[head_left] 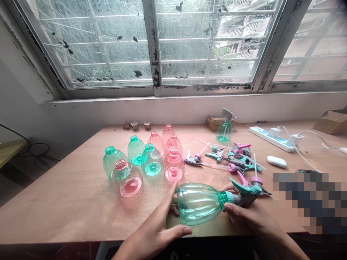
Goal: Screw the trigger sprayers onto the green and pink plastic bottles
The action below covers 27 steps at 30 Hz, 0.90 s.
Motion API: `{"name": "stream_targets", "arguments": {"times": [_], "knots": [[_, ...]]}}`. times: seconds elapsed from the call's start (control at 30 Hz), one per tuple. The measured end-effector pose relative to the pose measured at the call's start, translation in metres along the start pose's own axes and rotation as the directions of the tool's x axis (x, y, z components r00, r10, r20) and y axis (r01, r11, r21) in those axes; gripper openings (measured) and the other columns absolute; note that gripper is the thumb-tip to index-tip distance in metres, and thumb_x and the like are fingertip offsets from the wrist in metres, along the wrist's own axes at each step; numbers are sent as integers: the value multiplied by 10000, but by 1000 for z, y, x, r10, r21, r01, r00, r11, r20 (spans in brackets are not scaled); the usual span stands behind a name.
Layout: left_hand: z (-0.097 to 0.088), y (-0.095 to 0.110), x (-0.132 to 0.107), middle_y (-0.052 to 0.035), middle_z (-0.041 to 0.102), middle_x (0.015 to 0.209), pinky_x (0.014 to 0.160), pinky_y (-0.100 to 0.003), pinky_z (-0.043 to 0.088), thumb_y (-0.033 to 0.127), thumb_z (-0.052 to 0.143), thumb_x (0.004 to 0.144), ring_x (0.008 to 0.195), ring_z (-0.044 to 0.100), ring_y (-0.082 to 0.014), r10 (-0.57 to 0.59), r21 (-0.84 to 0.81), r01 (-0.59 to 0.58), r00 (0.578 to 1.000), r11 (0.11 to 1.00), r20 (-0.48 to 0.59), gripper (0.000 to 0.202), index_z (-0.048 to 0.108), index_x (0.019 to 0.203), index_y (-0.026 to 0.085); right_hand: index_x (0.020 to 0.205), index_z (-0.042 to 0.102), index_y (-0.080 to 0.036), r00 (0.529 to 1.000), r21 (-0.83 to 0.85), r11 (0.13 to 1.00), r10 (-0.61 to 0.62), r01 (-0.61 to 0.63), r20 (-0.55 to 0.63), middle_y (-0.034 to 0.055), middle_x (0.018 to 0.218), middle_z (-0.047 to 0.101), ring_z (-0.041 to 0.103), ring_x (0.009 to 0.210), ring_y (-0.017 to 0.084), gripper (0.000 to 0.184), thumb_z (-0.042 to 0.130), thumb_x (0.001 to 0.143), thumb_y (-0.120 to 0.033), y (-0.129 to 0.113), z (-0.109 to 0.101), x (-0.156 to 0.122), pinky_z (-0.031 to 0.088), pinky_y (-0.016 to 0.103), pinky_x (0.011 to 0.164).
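A clear green spray bottle (200,204) lies sideways between my hands above the table's front edge, its base to the left. My left hand (162,220) cups the base, thumb below and fingers partly hidden behind it. At the neck, my right hand (241,213) is closed around the teal collar (230,197), thumb in front. A grey and teal trigger head (248,191) sits at the neck, tilted to the right. Just beyond it, loose trigger sprayers (237,159) in grey, pink and teal lie in a pile with thin tubes sticking out.
Several open-necked bottles, green (151,164) and pink (174,169), stand on the wooden table (67,195) at left centre. A green bottle with a sprayer (225,130) stands at the back. To the right are a power strip (273,137), a white case (277,161) and a cardboard box (332,121).
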State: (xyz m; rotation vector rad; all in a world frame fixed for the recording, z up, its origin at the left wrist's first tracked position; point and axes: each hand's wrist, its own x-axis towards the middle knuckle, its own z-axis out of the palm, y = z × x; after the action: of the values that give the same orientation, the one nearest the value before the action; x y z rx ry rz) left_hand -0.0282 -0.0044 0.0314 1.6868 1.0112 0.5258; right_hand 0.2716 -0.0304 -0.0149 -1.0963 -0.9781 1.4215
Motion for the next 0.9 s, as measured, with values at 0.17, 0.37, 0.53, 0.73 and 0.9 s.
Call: {"name": "stream_targets", "arguments": {"times": [0.17,0.37,0.53,0.73,0.9], "knots": [[2,-3,2,-98,563,1475,1177,-392,416,331,761,892,1358,484,-328,21,-2,-21,1000,1000,-4,998,186,1703,236,1049,651,-224,1000,23,1000,4,-5,17,-68,591,542,430,512,124,488,925,756,-502,0,1,1,322,267,517],[3,-3,3,-98,619,1361,1152,-377,433,322,814,848,1340,495,-332,-2,-28,2,1000,1000,-13,1037,218,1694,249,1049,646,-221,999,-58,998,-31,31,18,-32,612,614,516,549,173,499,899,770,-549,-1,-2,2,371,299,565],[-1,-2,2,-99,565,1505,1222,-426,376,370,851,826,1467,384,-380,-4,-40,4,1000,999,-2,1114,178,1705,250,1089,645,-222,999,-32,999,-26,27,38,-43,592,597,479,549,153,488,903,791,-509,1,-3,1,309,274,531],[1,-6,2,-86,564,1515,1185,-412,425,346,797,874,1416,452,-357,-4,-32,4,1000,999,-11,1004,227,1697,272,1053,643,-215,998,11,1000,-24,23,50,-55,581,578,439,512,120,461,906,795,-492,0,-1,2,307,252,498],[5,-8,3,-83,575,1510,1171,-398,443,277,830,836,1372,503,-339,5,-75,-8,999,997,-39,1073,195,1701,309,1026,650,-208,999,-14,999,-46,47,16,-44,601,625,509,510,126,457,904,790,-507,0,-1,2,373,253,522]]}}
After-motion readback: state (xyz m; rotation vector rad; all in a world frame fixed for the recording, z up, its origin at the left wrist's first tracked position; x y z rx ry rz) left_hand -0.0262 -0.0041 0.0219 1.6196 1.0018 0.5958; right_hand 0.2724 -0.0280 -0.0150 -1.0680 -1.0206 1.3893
